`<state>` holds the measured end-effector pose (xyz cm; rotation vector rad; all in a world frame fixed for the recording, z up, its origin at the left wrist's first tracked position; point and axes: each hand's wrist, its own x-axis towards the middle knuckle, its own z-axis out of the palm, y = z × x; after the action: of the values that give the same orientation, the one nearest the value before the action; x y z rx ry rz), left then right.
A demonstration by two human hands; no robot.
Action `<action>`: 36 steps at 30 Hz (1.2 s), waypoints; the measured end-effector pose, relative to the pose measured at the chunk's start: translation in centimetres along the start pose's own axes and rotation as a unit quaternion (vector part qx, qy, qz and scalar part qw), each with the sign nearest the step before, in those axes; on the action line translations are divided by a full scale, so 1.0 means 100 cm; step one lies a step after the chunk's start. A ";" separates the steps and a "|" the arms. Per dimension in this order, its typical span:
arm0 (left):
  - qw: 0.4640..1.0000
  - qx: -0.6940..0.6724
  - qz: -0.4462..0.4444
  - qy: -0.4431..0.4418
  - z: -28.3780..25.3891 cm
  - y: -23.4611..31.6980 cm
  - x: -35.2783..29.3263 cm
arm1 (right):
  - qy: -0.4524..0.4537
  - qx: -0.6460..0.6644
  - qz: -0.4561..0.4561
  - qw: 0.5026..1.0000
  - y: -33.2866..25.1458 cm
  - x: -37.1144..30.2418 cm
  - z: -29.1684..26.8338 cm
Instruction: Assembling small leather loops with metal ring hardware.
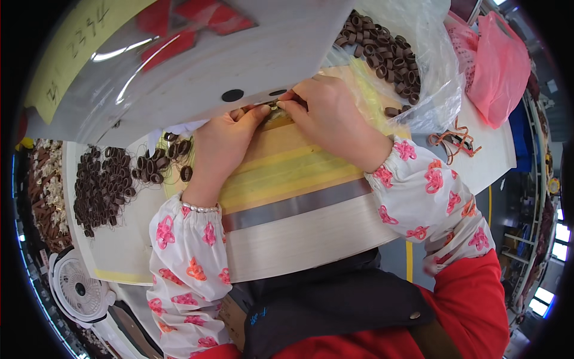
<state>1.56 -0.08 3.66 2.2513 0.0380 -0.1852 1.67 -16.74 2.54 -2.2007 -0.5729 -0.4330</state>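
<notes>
My left hand and my right hand meet at the front edge of a white machine body. Thumb and finger of each hand are pinched together, the tips only slightly apart. Between them sits a small shiny part, too small to name and partly covered by the fingers. Below the hands runs a worktop covered with yellow tape and a grey strip. Left of my left hand lie dark brown rings with loose threads among them.
Brown rings fill a clear plastic bag at the far right. Beside it are a pink bag and a small tool with orange cord. A white fan stands at the lower left. The machine overhangs the far side.
</notes>
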 end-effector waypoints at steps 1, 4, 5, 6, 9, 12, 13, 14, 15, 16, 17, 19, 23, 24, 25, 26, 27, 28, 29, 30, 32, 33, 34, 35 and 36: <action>1.000 0.003 0.006 0.005 0.000 -0.001 -0.001 | -0.004 0.002 0.001 1.000 0.000 0.001 0.000; 1.000 0.018 -0.013 0.002 0.000 0.000 0.000 | -0.016 -0.003 0.006 1.000 -0.001 0.001 0.000; 0.999 0.024 -0.026 -0.002 0.000 0.000 0.000 | -0.020 -0.014 0.009 1.000 -0.001 0.001 -0.002; 1.000 0.017 -0.016 0.000 0.000 0.001 0.000 | -0.024 -0.024 0.013 0.999 -0.001 0.001 -0.002; 1.000 0.017 -0.007 0.000 0.000 0.003 -0.001 | -0.023 -0.030 0.009 0.999 0.000 0.002 0.000; 0.999 0.023 -0.022 -0.004 -0.003 0.002 0.001 | -0.010 -0.031 0.008 0.999 -0.001 0.003 0.000; 1.000 0.002 -0.015 0.001 -0.001 -0.007 0.003 | -0.016 -0.034 0.013 0.999 -0.002 0.004 0.001; 1.000 -0.019 -0.009 0.006 0.000 -0.012 0.004 | -0.022 -0.037 0.017 0.999 -0.004 0.006 0.001; 1.000 -0.027 -0.008 0.012 0.000 -0.012 0.004 | -0.028 -0.039 0.023 0.999 -0.006 0.006 0.002; 0.999 -0.035 -0.008 0.018 0.000 -0.012 0.004 | -0.030 -0.038 0.030 0.998 -0.005 0.006 0.002; 0.999 -0.043 -0.008 0.024 0.000 -0.013 0.003 | -0.033 -0.036 0.038 0.998 -0.004 0.005 0.002; 1.000 0.008 -0.026 0.015 0.000 0.000 0.000 | -0.027 -0.028 0.039 0.998 -0.001 0.004 0.002; 0.998 0.040 -0.040 -0.002 0.000 -0.003 0.002 | -0.010 -0.040 0.009 0.999 0.000 0.005 0.004; 0.999 0.017 -0.030 0.001 -0.001 -0.008 0.003 | -0.011 -0.048 0.000 0.999 -0.001 0.006 0.005; 1.000 -0.005 -0.019 0.004 -0.001 -0.014 0.003 | -0.008 -0.038 0.000 0.999 -0.002 0.005 0.004; 1.000 -0.028 -0.009 0.007 -0.001 -0.016 0.003 | -0.006 -0.027 0.001 1.000 -0.003 0.005 0.004; 1.000 -0.015 -0.007 0.008 0.000 -0.013 0.003 | -0.005 -0.017 0.001 1.000 -0.001 0.005 0.004; 1.000 -0.003 -0.006 0.010 0.001 -0.007 0.002 | -0.008 -0.011 0.008 1.000 0.000 0.005 0.004; 1.000 0.009 -0.004 0.011 0.002 -0.004 0.001 | -0.011 -0.005 0.014 1.000 0.002 0.003 0.003; 1.000 0.002 -0.001 0.011 0.002 -0.003 0.001 | -0.013 0.000 0.020 1.000 0.003 0.004 0.001; 1.000 -0.012 0.005 0.009 0.002 -0.006 0.002 | -0.010 0.005 0.003 1.000 0.005 0.004 0.003; 1.000 -0.008 0.018 0.010 0.003 -0.006 0.003 | -0.007 0.003 -0.005 1.000 0.006 0.003 0.002; 0.999 -0.005 0.030 0.010 0.004 -0.007 0.004 | -0.003 -0.006 -0.013 1.000 0.008 0.003 0.002; 0.999 -0.001 0.043 0.011 0.005 -0.006 0.004 | 0.001 -0.015 -0.022 1.000 0.011 0.003 0.003; 0.996 0.001 0.085 0.037 0.007 -0.007 0.003 | 0.003 -0.021 -0.032 0.999 0.010 0.004 0.002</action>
<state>1.68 -0.23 2.65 2.2498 -0.1151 -0.0106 2.58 -17.10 2.00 -2.2253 -0.6374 -0.4899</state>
